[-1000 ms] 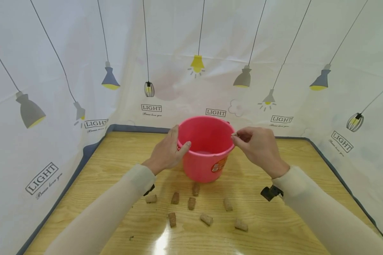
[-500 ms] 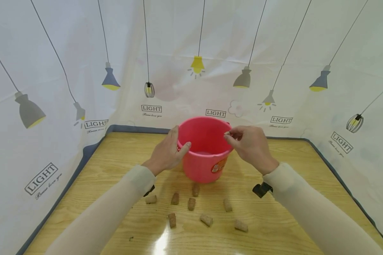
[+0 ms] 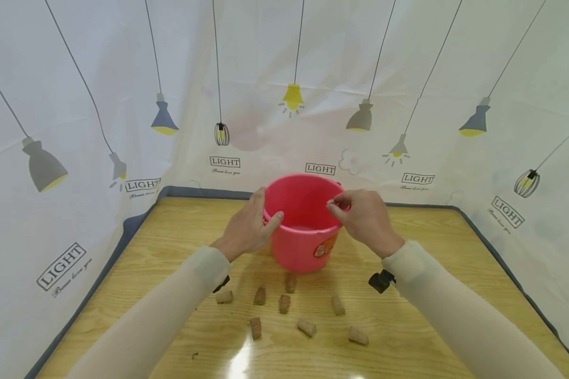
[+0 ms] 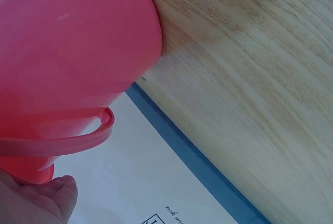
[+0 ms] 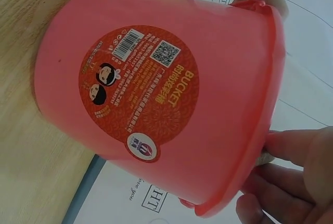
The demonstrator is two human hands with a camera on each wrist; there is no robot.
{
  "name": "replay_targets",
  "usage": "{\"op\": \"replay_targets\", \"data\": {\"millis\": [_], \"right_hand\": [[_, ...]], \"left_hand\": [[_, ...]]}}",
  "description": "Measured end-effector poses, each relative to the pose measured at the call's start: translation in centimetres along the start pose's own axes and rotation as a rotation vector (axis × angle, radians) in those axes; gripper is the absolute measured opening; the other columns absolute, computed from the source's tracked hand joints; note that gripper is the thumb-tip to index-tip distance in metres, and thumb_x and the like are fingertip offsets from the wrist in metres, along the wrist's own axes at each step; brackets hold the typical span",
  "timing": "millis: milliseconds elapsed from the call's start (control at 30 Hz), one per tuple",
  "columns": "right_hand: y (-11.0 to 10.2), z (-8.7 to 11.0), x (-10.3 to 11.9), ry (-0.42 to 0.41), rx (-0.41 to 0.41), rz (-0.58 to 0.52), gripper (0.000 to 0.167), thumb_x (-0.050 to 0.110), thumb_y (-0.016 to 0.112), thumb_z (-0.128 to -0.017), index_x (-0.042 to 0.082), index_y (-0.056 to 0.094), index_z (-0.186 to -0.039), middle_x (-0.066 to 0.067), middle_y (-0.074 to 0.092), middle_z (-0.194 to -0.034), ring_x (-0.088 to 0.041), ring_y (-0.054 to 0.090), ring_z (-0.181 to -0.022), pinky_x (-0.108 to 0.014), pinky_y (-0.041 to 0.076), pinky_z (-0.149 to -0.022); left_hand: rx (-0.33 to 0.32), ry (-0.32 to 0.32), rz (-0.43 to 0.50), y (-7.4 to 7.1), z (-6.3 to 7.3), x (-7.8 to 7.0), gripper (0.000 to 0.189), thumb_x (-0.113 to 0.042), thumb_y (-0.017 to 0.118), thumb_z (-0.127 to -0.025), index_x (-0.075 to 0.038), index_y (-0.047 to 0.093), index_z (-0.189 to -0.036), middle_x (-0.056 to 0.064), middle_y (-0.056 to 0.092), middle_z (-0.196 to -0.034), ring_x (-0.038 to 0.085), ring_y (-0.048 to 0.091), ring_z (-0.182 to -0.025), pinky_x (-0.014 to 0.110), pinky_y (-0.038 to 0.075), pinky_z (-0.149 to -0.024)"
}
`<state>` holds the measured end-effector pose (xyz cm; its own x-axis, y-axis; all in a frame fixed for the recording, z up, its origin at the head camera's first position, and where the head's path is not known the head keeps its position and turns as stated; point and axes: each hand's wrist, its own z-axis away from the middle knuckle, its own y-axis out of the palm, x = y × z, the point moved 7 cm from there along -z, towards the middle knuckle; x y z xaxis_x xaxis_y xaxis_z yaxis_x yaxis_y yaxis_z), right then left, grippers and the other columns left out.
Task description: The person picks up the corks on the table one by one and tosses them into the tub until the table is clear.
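Pinched: a cork (image 5: 265, 158) in the right hand (image 3: 366, 216), at the right side of the bucket's mouth. Left hand (image 3: 250, 223) grips the bucket (image 3: 291, 248) opposite. Judged best: left hold firm, cork kept clear of the rim (image 5: 276, 73), pinch light.

Lit brightly and diffusely in the head view; glaring white in a streak on the worktop (image 3: 170, 226); shaded faintly beside the bucket (image 3: 289, 251); stretched toward the edges; softer and cooler in the left wrist view; crisper on the label (image 5: 143, 88) in the right.
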<state>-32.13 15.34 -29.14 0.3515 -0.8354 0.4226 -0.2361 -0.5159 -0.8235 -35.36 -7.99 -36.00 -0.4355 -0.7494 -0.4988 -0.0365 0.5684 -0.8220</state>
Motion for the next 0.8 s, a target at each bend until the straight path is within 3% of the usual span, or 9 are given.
{"op": "replay_targets", "data": {"millis": [267, 800], "right_hand": [[0.7, -0.3, -0.3, 0.042, 0.050, 0.039, 0.035, 0.027, 0.077, -0.093, 0.000, 0.076, -0.116, -0.011, 0.077, -0.099, -0.023, 0.069, -0.078, -0.033, 0.059, -0.064], [-0.8, 0.5, 0.0, -0.053, -0.069, 0.008, 0.032, 0.028, 0.077, -0.093, 0.001, 0.079, -0.109, -0.006, 0.074, -0.082, -0.021, 0.063, -0.071, -0.032, 0.052, -0.057]], "left_hand": [[-0.006, 0.004, -0.009, 0.0, -0.1, 0.1, 0.086, -0.050, 0.052, -0.101, -0.006, 0.011, -0.163, 0.012, 0.040, -0.153, 0.027, 0.054, -0.121, 0.046, 0.059, -0.089], [0.002, -0.003, -0.010, -0.1, 0.1, -0.2, 0.085, -0.049, 0.051, -0.102, -0.006, 0.011, -0.163, 0.012, 0.039, -0.154, 0.027, 0.054, -0.122, 0.047, 0.057, -0.091]]}}
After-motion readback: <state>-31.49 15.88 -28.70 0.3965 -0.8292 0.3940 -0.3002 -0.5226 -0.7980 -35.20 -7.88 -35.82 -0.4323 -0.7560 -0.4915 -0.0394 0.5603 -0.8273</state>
